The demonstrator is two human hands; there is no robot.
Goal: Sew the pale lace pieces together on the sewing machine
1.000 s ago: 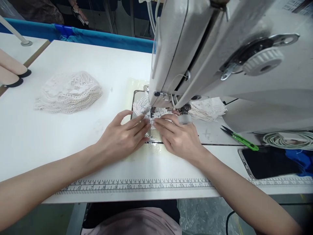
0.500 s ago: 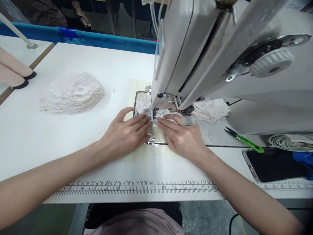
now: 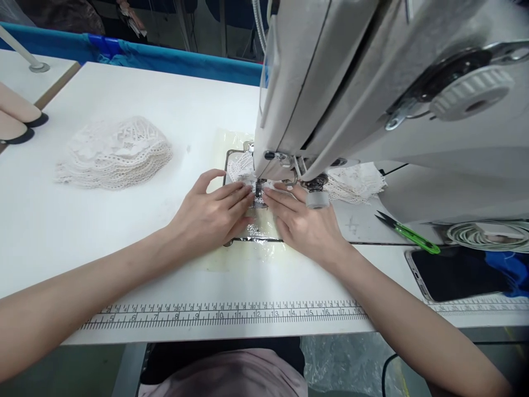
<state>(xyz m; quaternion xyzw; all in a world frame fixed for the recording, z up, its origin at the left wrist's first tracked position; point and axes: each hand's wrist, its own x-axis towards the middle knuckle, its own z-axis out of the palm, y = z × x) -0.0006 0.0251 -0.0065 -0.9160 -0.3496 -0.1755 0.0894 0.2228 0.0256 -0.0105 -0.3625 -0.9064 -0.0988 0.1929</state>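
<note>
A white lace piece (image 3: 241,166) lies under the presser foot (image 3: 259,187) of a sewing machine (image 3: 314,82). My left hand (image 3: 212,212) rests flat left of the foot, fingers stretched forward with their tips on the lace and the thumb apart. On the other side, my right hand (image 3: 303,223) lies with extended fingers, tips pressing the lace close to the foot. Part of this hand is behind the machine's grey knob (image 3: 317,199). Both hands cover much of the lace, and the needle point cannot be made out.
A stack of white lace pieces (image 3: 118,154) sits at left, and more lace (image 3: 355,182) lies behind the needle area at right. Green thread snips (image 3: 409,234), a phone (image 3: 458,273) and coiled cord (image 3: 487,236) are at right. A printed ruler (image 3: 231,314) follows the front edge.
The whole view has shifted slightly up and left. Under the foot the lace has turned or fed a little, so less of its near edge shows. Both hands keep nearly the same pose.
</note>
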